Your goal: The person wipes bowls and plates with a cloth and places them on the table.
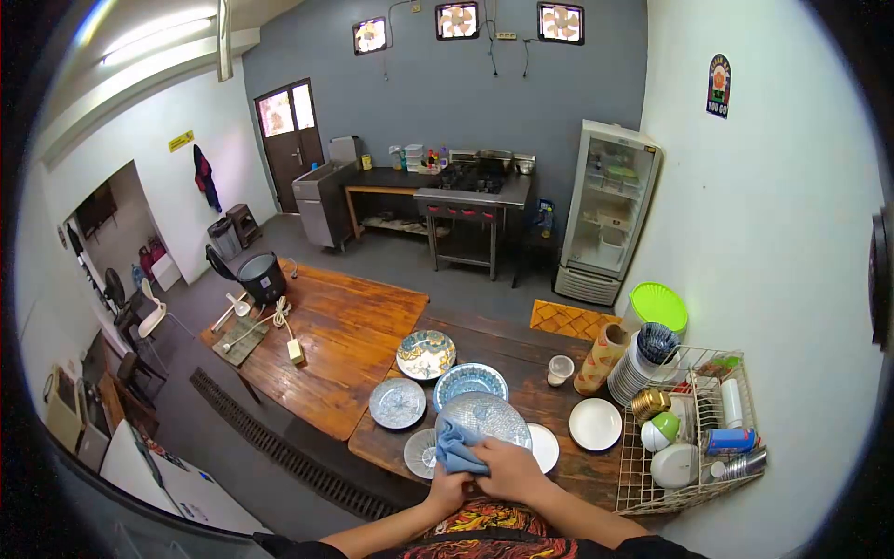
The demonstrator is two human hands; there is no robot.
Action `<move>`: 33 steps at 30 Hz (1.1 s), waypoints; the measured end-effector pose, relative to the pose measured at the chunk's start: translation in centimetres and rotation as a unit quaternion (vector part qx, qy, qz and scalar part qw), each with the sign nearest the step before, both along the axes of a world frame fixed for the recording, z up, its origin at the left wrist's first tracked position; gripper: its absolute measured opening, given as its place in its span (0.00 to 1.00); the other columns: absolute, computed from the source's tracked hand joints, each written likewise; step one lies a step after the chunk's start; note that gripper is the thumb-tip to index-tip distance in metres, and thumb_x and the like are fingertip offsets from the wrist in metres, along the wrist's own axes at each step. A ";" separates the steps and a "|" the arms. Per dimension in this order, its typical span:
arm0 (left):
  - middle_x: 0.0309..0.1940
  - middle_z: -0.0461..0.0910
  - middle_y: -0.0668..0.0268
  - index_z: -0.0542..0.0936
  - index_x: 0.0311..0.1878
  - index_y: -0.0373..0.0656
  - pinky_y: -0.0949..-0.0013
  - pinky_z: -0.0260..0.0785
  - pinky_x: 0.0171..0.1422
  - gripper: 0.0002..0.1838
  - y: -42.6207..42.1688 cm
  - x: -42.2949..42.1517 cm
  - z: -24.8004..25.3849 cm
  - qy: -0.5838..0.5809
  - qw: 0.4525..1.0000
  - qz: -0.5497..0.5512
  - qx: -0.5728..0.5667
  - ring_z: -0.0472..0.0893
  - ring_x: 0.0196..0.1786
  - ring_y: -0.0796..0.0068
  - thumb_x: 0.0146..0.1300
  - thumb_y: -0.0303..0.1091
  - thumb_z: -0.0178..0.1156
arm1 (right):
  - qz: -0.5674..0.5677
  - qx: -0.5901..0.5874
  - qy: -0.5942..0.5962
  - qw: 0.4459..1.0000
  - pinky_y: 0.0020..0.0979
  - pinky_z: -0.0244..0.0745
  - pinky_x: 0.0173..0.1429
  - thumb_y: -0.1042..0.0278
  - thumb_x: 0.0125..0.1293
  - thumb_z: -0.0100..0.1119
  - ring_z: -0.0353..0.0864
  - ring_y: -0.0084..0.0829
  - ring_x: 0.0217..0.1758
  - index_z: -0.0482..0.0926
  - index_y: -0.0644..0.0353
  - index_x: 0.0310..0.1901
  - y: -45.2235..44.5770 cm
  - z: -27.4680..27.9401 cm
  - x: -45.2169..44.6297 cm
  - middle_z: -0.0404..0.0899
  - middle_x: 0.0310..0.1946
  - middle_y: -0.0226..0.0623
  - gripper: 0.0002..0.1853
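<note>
A blue cloth (456, 449) is bunched over the near left edge of a large patterned plate (489, 416). My right hand (510, 470) is closed on the cloth, its fingers pressed together. Just below and left of it, my left hand (451, 490) is closed at the cloth's lower end; its fingertips are partly hidden. Whether the plate rests on the things beneath cannot be made out. Around it lie a blue-rimmed bowl (456, 373), a grey-blue plate (397, 403), a plate with a coloured pattern (426, 344), a clear glass dish (421, 454) and a white plate (544, 448).
Right of the hands are another white plate (595, 425), a small cup (560, 371), a patterned cylinder (601, 359), stacked bowls (631, 377) and a wire dish rack (643, 466). A rice cooker (262, 278) and a power strip (295, 351) sit on the left table (363, 321).
</note>
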State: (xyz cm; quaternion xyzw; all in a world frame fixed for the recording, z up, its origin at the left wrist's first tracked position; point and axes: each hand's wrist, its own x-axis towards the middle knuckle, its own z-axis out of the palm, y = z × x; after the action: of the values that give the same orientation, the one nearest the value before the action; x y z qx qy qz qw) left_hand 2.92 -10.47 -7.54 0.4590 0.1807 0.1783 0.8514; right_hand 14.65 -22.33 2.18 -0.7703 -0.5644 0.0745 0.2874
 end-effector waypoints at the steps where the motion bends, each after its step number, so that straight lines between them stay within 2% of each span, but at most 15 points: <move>1: 0.47 0.79 0.59 0.67 0.64 0.41 0.73 0.72 0.40 0.31 -0.1 0.1 0.1 -0.016 1.000 0.016 -0.017 0.78 0.38 0.70 0.52 0.17 0.52 | -0.004 -0.022 -0.002 1.000 0.41 0.78 0.45 0.56 0.56 0.64 0.82 0.44 0.46 0.80 0.47 0.59 -0.6 1.0 0.0 0.80 0.49 0.35 0.26; 5: 0.50 0.79 0.58 0.67 0.64 0.42 0.71 0.75 0.44 0.32 0.5 -0.2 -1.2 -0.030 0.999 0.034 -0.023 0.80 0.42 0.67 0.52 0.17 0.50 | 0.003 -0.017 -0.024 1.000 0.36 0.77 0.49 0.45 0.65 0.59 0.80 0.42 0.50 0.77 0.46 0.65 -2.6 -0.9 2.4 0.80 0.53 0.33 0.29; 7: 0.51 0.79 0.57 0.68 0.65 0.42 0.70 0.76 0.46 0.32 0.9 0.1 -1.7 -0.032 0.999 0.031 -0.012 0.81 0.44 0.64 0.52 0.18 0.50 | 0.075 0.050 0.144 0.985 0.37 0.75 0.53 0.49 0.66 0.62 0.78 0.43 0.53 0.78 0.56 0.62 -2.8 -3.4 4.4 0.80 0.55 0.37 0.27; 8: 0.51 0.79 0.57 0.68 0.65 0.42 0.70 0.76 0.46 0.32 1.0 0.1 -1.1 -0.032 0.999 0.030 -0.012 0.81 0.44 0.64 0.52 0.18 0.50 | 0.074 0.050 0.144 0.986 0.37 0.75 0.53 0.49 0.66 0.62 0.78 0.43 0.53 0.78 0.56 0.62 -2.8 -3.3 4.3 0.80 0.55 0.37 0.27; 12: 0.53 0.80 0.58 0.70 0.64 0.40 0.62 0.76 0.56 0.32 1.1 0.3 2.5 -0.083 0.988 0.001 -0.132 0.81 0.52 0.61 0.52 0.15 0.48 | -0.263 0.209 0.113 0.935 0.35 0.77 0.53 0.58 0.66 0.65 0.80 0.39 0.52 0.79 0.63 0.58 -2.4 -2.5 2.9 0.80 0.57 0.43 0.23; 13: 0.53 0.80 0.58 0.70 0.64 0.40 0.62 0.76 0.56 0.32 1.3 0.3 2.4 -0.082 0.988 -0.001 -0.132 0.81 0.52 0.61 0.52 0.15 0.48 | -0.265 0.209 0.113 0.934 0.35 0.77 0.53 0.58 0.66 0.65 0.80 0.39 0.52 0.79 0.63 0.58 -2.3 -2.5 2.9 0.80 0.57 0.43 0.23; 15: 0.54 0.80 0.56 0.69 0.65 0.40 0.65 0.76 0.55 0.31 1.8 0.8 1.9 -0.070 0.988 -0.031 -0.132 0.81 0.52 0.61 0.54 0.18 0.50 | -0.237 0.224 0.473 0.819 0.33 0.79 0.51 0.63 0.65 0.66 0.82 0.37 0.50 0.80 0.65 0.56 -2.2 -2.9 3.2 0.81 0.56 0.45 0.21; 17: 0.55 0.79 0.55 0.67 0.66 0.40 0.69 0.76 0.54 0.31 2.5 0.9 1.3 -0.054 0.988 -0.058 -0.134 0.81 0.52 0.60 0.55 0.21 0.52 | -0.173 0.205 0.767 0.583 0.31 0.80 0.50 0.68 0.65 0.66 0.84 0.35 0.48 0.80 0.67 0.54 -2.3 -3.7 3.3 0.82 0.54 0.48 0.19; 18: 0.55 0.79 0.55 0.67 0.66 0.40 0.69 0.76 0.54 0.31 2.9 1.2 0.9 -0.054 0.988 -0.058 -0.135 0.81 0.52 0.60 0.55 0.21 0.52 | -0.174 0.204 0.767 0.583 0.31 0.80 0.50 0.68 0.65 0.66 0.84 0.35 0.48 0.80 0.67 0.54 -2.3 -4.3 3.3 0.82 0.54 0.48 0.19; 22: 0.59 0.76 0.51 0.64 0.70 0.38 0.63 0.74 0.60 0.34 5.1 2.7 -0.5 0.060 0.964 -0.144 0.214 0.79 0.58 0.55 0.58 0.29 0.59 | -0.203 0.185 0.783 0.558 0.28 0.82 0.44 0.68 0.66 0.65 0.86 0.33 0.41 0.79 0.70 0.54 -2.6 -8.0 4.1 0.85 0.48 0.46 0.19; 24: 0.60 0.76 0.52 0.65 0.70 0.37 0.56 0.68 0.66 0.37 6.9 3.3 5.7 0.031 0.894 -0.225 0.387 0.75 0.59 0.55 0.57 0.36 0.66 | -0.213 0.188 0.783 0.554 0.28 0.83 0.43 0.68 0.66 0.65 0.86 0.33 0.40 0.79 0.71 0.54 -2.5 -9.7 4.9 0.85 0.47 0.46 0.19; 25: 0.62 0.73 0.52 0.66 0.69 0.35 0.56 0.65 0.68 0.38 7.2 2.8 8.9 0.092 0.845 -0.181 0.494 0.75 0.59 0.53 0.57 0.38 0.67 | -0.222 0.195 0.783 0.548 0.28 0.83 0.42 0.68 0.66 0.65 0.86 0.34 0.39 0.79 0.72 0.54 -2.7 -10.7 5.1 0.85 0.46 0.46 0.19; 27: 0.63 0.71 0.44 0.63 0.72 0.33 0.57 0.66 0.69 0.39 7.6 2.3 13.2 0.029 0.823 -0.018 0.567 0.73 0.62 0.50 0.59 0.37 0.64 | -0.237 0.212 0.778 0.542 0.29 0.83 0.41 0.68 0.66 0.65 0.87 0.35 0.38 0.79 0.74 0.53 -3.2 -11.2 5.5 0.86 0.43 0.46 0.19; 30: 0.58 0.74 0.45 0.71 0.65 0.31 0.58 0.67 0.64 0.33 6.8 1.1 20.6 -0.064 0.886 0.038 0.457 0.75 0.55 0.54 0.60 0.41 0.63 | -0.249 0.189 0.754 0.577 0.30 0.83 0.42 0.68 0.66 0.65 0.86 0.35 0.40 0.79 0.75 0.53 -3.5 -9.1 6.7 0.85 0.45 0.47 0.19; 33: 0.48 0.76 0.54 0.79 0.54 0.31 0.62 0.65 0.58 0.29 5.0 -1.6 23.4 -0.363 0.886 -0.057 0.285 0.73 0.45 0.65 0.62 0.50 0.57 | -0.247 0.239 0.739 0.580 0.29 0.83 0.43 0.68 0.66 0.64 0.86 0.35 0.41 0.79 0.76 0.52 -3.9 -9.3 6.3 0.84 0.45 0.45 0.19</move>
State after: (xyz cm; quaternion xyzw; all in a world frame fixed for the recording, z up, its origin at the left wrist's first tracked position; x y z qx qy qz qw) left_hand 1.34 -5.47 15.90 0.5945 -0.2255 0.3275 0.6989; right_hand 20.93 -26.23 -7.14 -0.4621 0.0574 0.4062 0.7862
